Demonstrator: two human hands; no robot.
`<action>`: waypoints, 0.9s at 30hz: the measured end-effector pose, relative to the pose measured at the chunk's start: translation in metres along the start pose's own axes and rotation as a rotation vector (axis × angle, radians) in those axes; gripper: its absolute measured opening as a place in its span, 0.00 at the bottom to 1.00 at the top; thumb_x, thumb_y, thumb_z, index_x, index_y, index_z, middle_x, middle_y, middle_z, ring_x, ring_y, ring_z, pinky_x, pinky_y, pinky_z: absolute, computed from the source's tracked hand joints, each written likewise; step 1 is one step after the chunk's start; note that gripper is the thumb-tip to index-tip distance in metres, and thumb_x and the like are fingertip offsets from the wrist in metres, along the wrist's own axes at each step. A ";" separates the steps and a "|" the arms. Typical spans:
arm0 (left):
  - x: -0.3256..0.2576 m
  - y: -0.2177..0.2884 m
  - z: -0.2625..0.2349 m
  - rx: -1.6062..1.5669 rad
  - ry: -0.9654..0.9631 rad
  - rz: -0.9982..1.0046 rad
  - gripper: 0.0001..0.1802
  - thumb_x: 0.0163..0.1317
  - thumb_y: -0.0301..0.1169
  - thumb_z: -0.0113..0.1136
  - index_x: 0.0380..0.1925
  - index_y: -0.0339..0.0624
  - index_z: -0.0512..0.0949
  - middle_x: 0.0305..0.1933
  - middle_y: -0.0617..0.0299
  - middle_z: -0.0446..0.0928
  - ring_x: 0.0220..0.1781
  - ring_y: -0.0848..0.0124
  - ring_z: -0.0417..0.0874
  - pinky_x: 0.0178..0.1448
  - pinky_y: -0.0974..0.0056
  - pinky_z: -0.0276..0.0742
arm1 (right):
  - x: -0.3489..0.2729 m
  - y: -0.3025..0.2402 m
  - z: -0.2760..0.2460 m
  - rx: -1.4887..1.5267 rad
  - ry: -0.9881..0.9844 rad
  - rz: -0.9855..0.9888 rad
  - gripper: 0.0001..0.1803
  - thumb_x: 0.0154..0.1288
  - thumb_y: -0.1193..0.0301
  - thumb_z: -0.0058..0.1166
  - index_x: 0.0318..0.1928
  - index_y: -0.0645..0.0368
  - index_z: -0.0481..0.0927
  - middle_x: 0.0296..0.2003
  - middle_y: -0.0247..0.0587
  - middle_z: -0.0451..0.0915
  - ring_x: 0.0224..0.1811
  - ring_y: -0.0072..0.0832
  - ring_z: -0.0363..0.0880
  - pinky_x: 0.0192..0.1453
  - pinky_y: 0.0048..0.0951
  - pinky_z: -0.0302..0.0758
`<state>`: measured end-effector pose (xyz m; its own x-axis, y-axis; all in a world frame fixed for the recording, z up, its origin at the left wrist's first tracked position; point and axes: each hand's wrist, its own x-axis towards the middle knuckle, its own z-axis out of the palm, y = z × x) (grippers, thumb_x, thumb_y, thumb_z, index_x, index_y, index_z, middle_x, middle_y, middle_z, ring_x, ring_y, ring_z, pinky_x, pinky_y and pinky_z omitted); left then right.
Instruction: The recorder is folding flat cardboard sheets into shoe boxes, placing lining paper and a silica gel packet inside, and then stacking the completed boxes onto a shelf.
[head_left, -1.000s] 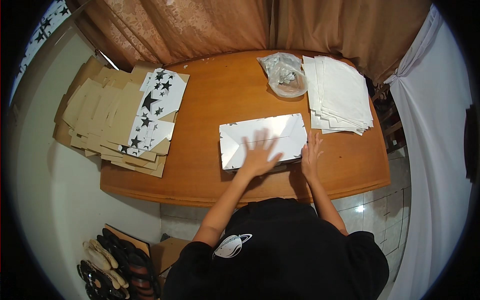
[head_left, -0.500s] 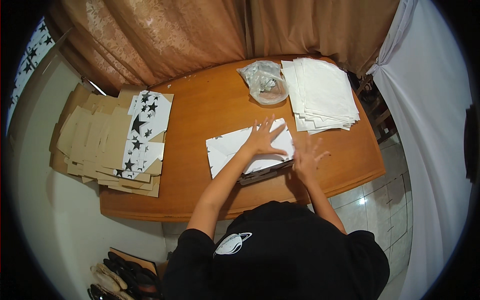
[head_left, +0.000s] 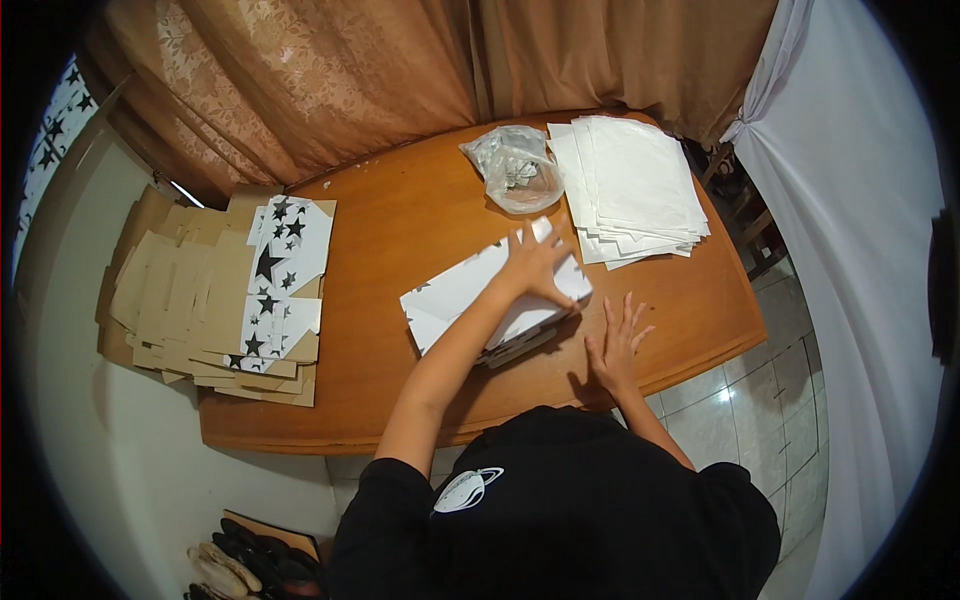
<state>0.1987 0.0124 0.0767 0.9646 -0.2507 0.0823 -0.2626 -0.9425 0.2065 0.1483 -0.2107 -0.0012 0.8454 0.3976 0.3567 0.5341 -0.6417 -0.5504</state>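
A closed white cardboard box with black stars lies on the wooden table in front of me, set at a slant. My left hand spans the right end of its lid, fingers over the far edge and thumb toward the near edge. Part of the lid is hidden under my left forearm. To the right of the box, apart from it, my right hand is held over the table with its fingers spread and nothing in it.
Flat brown cardboard pieces are stacked at the left, with a star-printed white piece on top. A clear plastic bag and a pile of white paper sheets lie at the back right. Shoes stand at the lower left.
The box has turned counterclockwise under my left hand, its right end swinging away from me. My right hand has come off the box's right end and moved nearer to me.
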 end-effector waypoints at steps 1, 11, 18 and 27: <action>-0.001 0.002 -0.016 0.012 0.141 -0.033 0.50 0.16 0.65 0.67 0.45 0.53 0.74 0.69 0.54 0.49 0.60 0.30 0.52 0.52 0.32 0.54 | 0.002 -0.002 -0.001 0.001 -0.002 0.003 0.35 0.62 0.49 0.41 0.65 0.52 0.55 0.68 0.52 0.40 0.69 0.57 0.26 0.59 0.67 0.17; -0.054 0.015 -0.078 -0.401 1.254 0.005 0.52 0.21 0.58 0.75 0.49 0.44 0.65 0.58 0.47 0.56 0.61 0.51 0.57 0.63 0.47 0.54 | 0.078 -0.046 -0.016 0.102 0.146 -0.287 0.66 0.34 0.39 0.63 0.67 0.59 0.41 0.68 0.45 0.45 0.70 0.51 0.31 0.59 0.68 0.18; -0.139 -0.017 -0.017 -0.689 1.227 -0.168 0.49 0.42 0.70 0.52 0.51 0.36 0.66 0.53 0.48 0.61 0.60 0.55 0.60 0.65 0.53 0.52 | 0.089 -0.044 -0.016 0.022 0.012 -0.614 0.62 0.30 0.41 0.63 0.66 0.51 0.49 0.63 0.44 0.55 0.70 0.49 0.41 0.58 0.71 0.16; -0.204 -0.057 -0.042 -0.791 0.738 -0.371 0.32 0.65 0.49 0.40 0.58 0.32 0.62 0.63 0.50 0.61 0.64 0.61 0.61 0.65 0.63 0.54 | 0.061 -0.055 0.002 0.085 -0.104 -0.931 0.42 0.42 0.36 0.54 0.60 0.36 0.66 0.66 0.40 0.52 0.71 0.44 0.31 0.61 0.66 0.15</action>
<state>0.0161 0.1262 0.0889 0.8045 0.4509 0.3866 -0.1599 -0.4625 0.8721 0.1706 -0.1499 0.0490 0.0726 0.7862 0.6138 0.9911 0.0122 -0.1329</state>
